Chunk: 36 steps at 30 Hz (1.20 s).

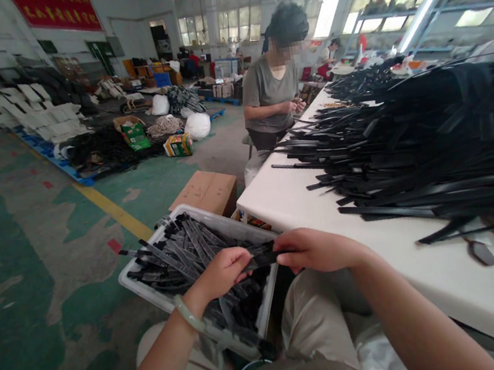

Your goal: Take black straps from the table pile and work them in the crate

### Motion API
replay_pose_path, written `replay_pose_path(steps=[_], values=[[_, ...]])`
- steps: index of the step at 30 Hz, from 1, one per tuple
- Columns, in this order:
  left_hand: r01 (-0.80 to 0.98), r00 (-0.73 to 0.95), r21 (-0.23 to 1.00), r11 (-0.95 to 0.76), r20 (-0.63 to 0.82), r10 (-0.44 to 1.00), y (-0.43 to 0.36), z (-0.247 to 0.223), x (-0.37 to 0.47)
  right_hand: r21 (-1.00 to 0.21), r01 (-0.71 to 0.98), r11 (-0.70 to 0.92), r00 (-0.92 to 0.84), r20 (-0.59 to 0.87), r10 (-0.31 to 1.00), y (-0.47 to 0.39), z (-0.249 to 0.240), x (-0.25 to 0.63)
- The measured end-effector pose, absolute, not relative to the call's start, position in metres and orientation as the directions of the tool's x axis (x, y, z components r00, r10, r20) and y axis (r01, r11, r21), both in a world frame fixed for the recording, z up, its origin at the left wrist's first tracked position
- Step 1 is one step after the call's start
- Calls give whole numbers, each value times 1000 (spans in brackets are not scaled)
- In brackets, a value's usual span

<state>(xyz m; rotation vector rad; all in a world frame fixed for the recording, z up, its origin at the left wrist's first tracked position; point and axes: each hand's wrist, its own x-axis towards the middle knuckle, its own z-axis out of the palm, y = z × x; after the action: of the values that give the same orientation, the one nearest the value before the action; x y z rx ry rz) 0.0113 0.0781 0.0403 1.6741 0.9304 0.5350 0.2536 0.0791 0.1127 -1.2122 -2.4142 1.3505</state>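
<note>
Both of my hands hold one short black strap piece (262, 259) above a clear plastic bin (148, 288). My left hand (222, 273) pinches its left end and my right hand (316, 249) grips its right end. The bin sits at my left knee and is filled with several similar short black strap pieces (182, 251). A pale bangle circles my left wrist. To my right, a big heap of long black straps (432, 143) lies on the white table (328, 222).
A co-worker (274, 90) sits at the table's far end, handling straps. A cardboard box (208, 192) stands beyond the bin. A small dark tool (480, 251) lies on the table near the heap. Sacks, boxes and stacked goods cover the floor at the back left.
</note>
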Motion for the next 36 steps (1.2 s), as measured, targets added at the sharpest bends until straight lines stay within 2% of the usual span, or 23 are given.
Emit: replay_pose_path(steps=[2, 5, 11, 14, 18, 24, 28, 32, 36], values=[[346, 561, 926, -153, -74, 824, 85, 48, -1, -778, 593, 207, -645, -305, 701, 82, 115, 276], [406, 554, 880, -245, -24, 832, 92, 66, -12, -782, 598, 176, -603, -295, 741, 86, 127, 298], [438, 570, 815, -379, 74, 818, 86, 96, 17, -666, 658, 352, -587, -160, 794, 87, 156, 271], [431, 566, 803, -411, 114, 817, 83, 96, 32, -686, 622, 377, -632, -156, 759, 85, 154, 247], [426, 571, 803, -415, 117, 813, 91, 86, 21, -756, 584, 295, -673, -249, 696, 88, 141, 249], [393, 587, 831, -392, 101, 803, 99, 73, 9, -780, 599, 180, -574, -262, 776, 90, 133, 245], [385, 575, 824, -415, 138, 807, 98, 68, 14, -796, 587, 145, -576, -285, 766, 93, 120, 214], [397, 481, 815, -422, 207, 852, 104, 60, -6, -895, 445, 43, -625, -275, 730, 109, 96, 183], [432, 172, 810, -396, 357, 918, 107, 55, -51, -933, 359, 0, -546, -210, 811, 140, 70, 129]])
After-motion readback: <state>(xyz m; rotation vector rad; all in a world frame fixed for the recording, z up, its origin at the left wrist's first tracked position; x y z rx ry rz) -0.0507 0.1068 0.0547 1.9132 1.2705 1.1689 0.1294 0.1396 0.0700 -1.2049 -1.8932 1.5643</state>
